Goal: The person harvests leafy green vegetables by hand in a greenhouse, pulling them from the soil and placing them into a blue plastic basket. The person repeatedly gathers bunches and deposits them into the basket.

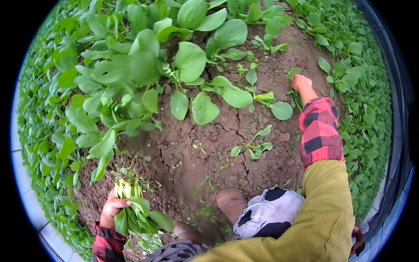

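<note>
My left hand (113, 209) grips a bunch of leafy greens (136, 213) that look like bok choy, low on the left. Their pale stem ends (126, 189) point away from me and the leaves hang back towards my body. My right arm reaches far out to the right, where my right hand (301, 83) is closed over the soil on a small leafy green (294, 72). A leaf sticks out above the fist and others show below it; the fingers are mostly hidden. Left of this hand lies a cut green with pale stems (264, 97).
Cracked brown soil (209, 144) spreads before me, with loose leaves (255, 149) on it. Larger leafy plants (144, 65) grow ahead and left. Dense low greens (363, 111) line the right side. My brown boot (230, 203) and patterned trouser knee (271, 209) are close below.
</note>
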`<state>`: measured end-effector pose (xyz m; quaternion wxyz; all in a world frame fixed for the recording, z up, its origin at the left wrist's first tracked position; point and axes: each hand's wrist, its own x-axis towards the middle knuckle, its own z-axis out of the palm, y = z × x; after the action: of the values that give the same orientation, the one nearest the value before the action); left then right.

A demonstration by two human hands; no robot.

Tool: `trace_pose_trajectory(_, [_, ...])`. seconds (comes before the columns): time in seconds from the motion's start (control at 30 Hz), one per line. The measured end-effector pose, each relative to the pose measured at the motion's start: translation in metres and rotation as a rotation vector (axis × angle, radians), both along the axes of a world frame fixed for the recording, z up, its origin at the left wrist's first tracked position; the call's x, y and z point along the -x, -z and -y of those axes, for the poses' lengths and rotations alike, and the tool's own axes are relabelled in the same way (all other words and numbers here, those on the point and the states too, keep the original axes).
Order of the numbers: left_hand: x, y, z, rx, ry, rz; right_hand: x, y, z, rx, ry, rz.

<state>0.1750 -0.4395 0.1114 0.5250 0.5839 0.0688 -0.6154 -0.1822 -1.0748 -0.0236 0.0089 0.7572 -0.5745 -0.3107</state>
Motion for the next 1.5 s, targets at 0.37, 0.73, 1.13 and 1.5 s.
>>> trace_pose_trajectory(0.37, [0.024,-0.021,-0.076,0.143,-0.269,0.004,0.070,-0.080,-0.087,-0.119,-0.165,-0.263])
trace_pose_trajectory(0.73, [0.074,0.006,-0.095,0.392,-0.545,-0.158,-0.121,-0.118,-0.297,-0.415,-1.464,0.477])
trace_pose_trajectory(1.13, [0.107,0.007,-0.190,0.479,-0.583,-0.033,-0.366,-0.033,-0.403,0.269,-1.474,-0.258])
trace_pose_trajectory(1.5, [0.087,0.050,-0.211,0.590,-0.491,0.014,-0.353,-0.054,-0.438,-0.057,-0.961,-0.009])
